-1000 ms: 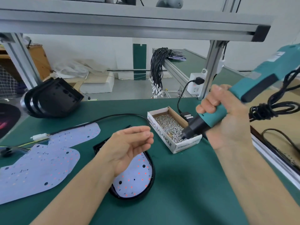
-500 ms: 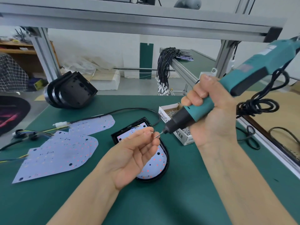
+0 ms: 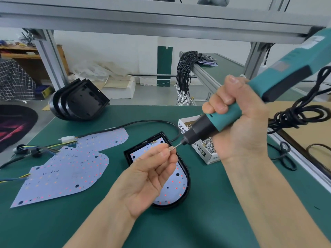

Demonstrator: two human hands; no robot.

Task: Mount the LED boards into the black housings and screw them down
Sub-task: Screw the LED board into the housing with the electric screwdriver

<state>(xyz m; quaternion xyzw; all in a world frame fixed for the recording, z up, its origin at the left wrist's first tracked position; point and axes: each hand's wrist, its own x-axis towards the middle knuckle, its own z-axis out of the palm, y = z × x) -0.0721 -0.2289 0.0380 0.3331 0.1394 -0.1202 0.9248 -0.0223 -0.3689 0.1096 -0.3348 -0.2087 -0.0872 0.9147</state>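
Observation:
A black housing (image 3: 187,183) lies on the green mat with a white LED board (image 3: 172,189) seated in it. My left hand (image 3: 150,174) hovers above it and pinches a small screw (image 3: 171,149) at the tip of the teal electric screwdriver (image 3: 231,119). My right hand (image 3: 238,122) grips the screwdriver's handle, bit pointing down-left. Loose LED boards (image 3: 66,169) with wires lie to the left. A stack of empty black housings (image 3: 78,101) leans at the back left.
A white cardboard box of screws (image 3: 202,151) stands right of the housing, partly behind the screwdriver. A black cable (image 3: 143,122) loops across the mat. The screwdriver's coiled cord (image 3: 300,113) hangs at right. A bundle of black wires (image 3: 186,74) hangs behind. An aluminium frame (image 3: 161,18) spans overhead.
The screwdriver came away from the screw box toward my left hand. My left hand closed its fingers and now pinches a screw at the bit's tip.

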